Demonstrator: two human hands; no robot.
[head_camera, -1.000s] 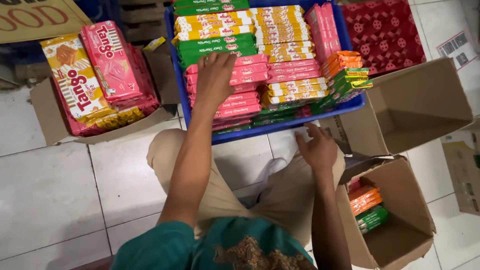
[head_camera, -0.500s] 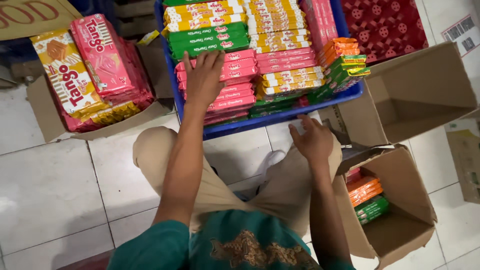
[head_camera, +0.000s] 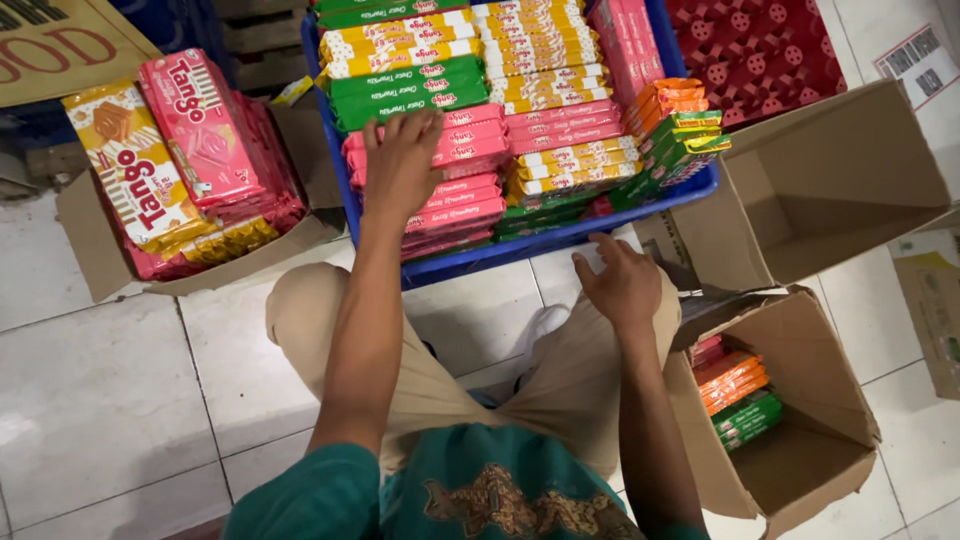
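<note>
Left hand is flat on top of the stack of pink wafer packs, fingers spread and lying over the packs rather than curled around any one of them, so nothing is clamped. Those pink packs sit in the near left part of the blue crate, on the tiled floor right in front of the person's knees. Behind the pink stack there are green wafer packs and yellow wafer packs, all stacked flat; at the crate's right end a small pile of orange and green bars leans against the wall. Right hand is down on the right knee, just beside the crate's near rim, fingers loosely open and holding nothing. To the left, a low cardboard tray carries big pink and yellow wafer bags, propped up on a slant. To the right, an empty cardboard box stands open, and nearer the body a second open box has a few orange and green packs lying at its far side.
</note>
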